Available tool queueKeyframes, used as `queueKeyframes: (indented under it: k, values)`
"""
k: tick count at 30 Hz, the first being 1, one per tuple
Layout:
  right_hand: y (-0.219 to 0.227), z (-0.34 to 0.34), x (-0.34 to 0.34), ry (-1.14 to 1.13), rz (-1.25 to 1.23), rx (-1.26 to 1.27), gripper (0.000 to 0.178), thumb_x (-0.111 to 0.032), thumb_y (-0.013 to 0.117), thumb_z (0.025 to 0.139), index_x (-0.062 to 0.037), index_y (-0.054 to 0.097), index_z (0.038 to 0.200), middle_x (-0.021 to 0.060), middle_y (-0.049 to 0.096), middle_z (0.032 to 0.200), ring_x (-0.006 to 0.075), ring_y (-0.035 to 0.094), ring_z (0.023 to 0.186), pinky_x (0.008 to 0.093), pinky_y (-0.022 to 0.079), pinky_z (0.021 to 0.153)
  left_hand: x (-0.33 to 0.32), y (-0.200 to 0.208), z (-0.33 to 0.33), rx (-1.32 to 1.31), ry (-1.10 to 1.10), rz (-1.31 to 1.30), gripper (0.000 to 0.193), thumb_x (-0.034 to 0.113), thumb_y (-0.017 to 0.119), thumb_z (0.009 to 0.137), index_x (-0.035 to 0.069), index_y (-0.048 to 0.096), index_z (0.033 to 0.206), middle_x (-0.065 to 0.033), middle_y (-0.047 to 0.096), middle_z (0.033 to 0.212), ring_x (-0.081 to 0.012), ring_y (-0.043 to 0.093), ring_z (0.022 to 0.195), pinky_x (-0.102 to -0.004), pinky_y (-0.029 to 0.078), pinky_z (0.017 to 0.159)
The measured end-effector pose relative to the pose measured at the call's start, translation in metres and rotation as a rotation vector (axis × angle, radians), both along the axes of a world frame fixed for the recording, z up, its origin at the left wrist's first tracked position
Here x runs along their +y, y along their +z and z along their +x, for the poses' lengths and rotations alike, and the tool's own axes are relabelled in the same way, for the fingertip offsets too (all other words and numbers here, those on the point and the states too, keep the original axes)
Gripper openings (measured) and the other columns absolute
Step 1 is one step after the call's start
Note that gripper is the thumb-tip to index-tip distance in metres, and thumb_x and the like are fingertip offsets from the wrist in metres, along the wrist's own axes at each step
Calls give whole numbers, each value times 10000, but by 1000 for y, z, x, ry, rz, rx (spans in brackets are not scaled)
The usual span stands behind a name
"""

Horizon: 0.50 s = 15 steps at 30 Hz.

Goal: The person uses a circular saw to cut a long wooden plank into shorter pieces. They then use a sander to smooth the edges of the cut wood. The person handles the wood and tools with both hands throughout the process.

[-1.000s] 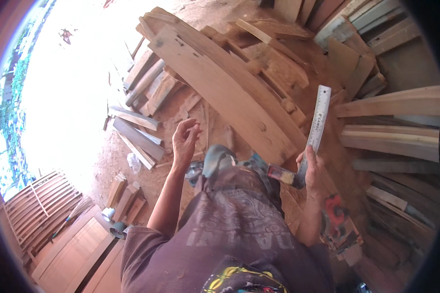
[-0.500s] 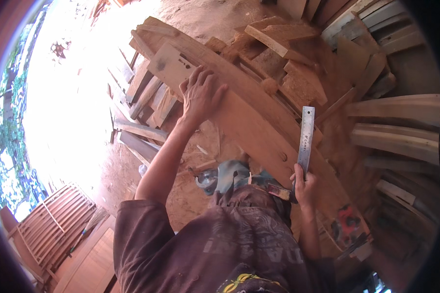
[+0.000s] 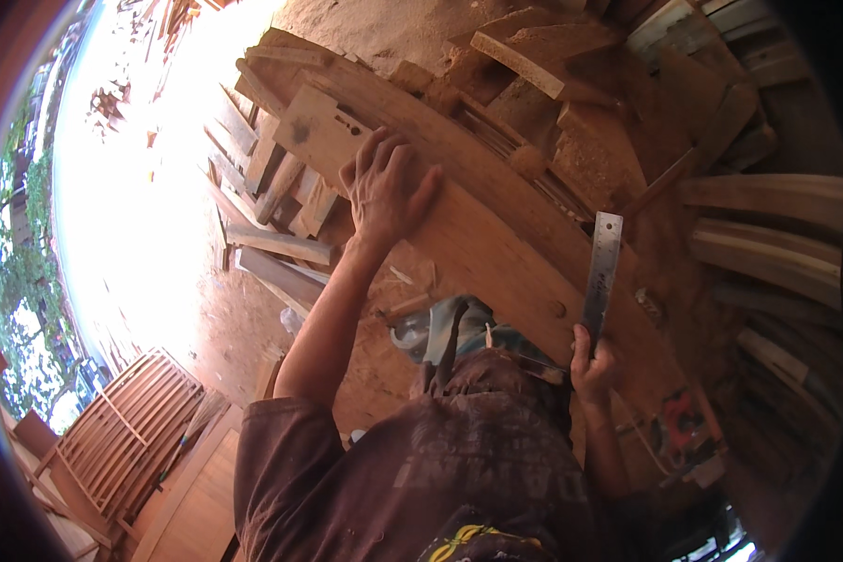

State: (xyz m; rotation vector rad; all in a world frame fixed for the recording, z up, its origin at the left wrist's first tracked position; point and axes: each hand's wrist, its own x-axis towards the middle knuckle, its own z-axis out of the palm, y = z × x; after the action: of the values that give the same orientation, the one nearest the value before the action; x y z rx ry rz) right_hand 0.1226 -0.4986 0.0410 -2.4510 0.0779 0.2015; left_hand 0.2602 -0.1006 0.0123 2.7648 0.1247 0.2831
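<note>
A long wooden board (image 3: 496, 248) runs slantwise in front of me, with a few dark holes near its far left end and a round mark lower down. My left hand (image 3: 384, 187) lies over the board near that end, its fingers bent over the top and the thumb apart; the fingertips are partly hidden. My right hand (image 3: 594, 367) is closed around the lower end of a metal ruler (image 3: 603, 267), which points upward over the board's near right part. A red and black tool (image 3: 686, 421), its kind unclear, sits at the lower right end of the workbench.
Another thick plank (image 3: 412, 103) lies along the board's far side. Offcuts (image 3: 595, 150) and sawdust are heaped beyond it. Timber strips (image 3: 768, 248) stack at the right, and more wood pieces (image 3: 281, 245) lie at the left. A slatted wooden frame (image 3: 126, 431) leans at the lower left.
My right hand and the ruler have shifted slightly right and down, and the ruler leans a little more to the right. My left hand keeps its place on the board. The whole view has turned slightly.
</note>
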Motion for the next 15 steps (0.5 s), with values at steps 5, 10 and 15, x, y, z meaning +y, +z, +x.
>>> queueKeyframes:
  k: [5, 10, 15]
  values:
    - [4, 1, 6, 5, -10, -53, 440, -318, 756, 1021, -44, 711, 680, 70, 721, 639, 250, 683, 532, 380, 491, 506, -3, 1, 0, -20, 3, 11, 418, 441, 738, 957, 98, 704, 1193, -59, 676, 1354, -317, 495, 1458, -511, 349, 1134]
    - [7, 3, 7, 56, 54, -62, 467, -340, 691, 1062, -24, 729, 720, 95, 725, 653, 279, 710, 579, 394, 513, 541, 0, -6, -7, 11, 21, 23, 497, 462, 673, 991, 79, 656, 1306, -104, 576, 1519, -319, 432, 1516, -509, 282, 1203]
    - [22, 6, 2, -29, 331, 107, 478, -330, 617, 1106, 13, 730, 792, 87, 690, 655, 215, 679, 599, 367, 510, 579, -42, -8, -43, -115, 156, -154, 635, 350, 690, 1013, 65, 492, 1545, -172, 413, 1684, -358, 394, 1550, -504, 301, 1222]
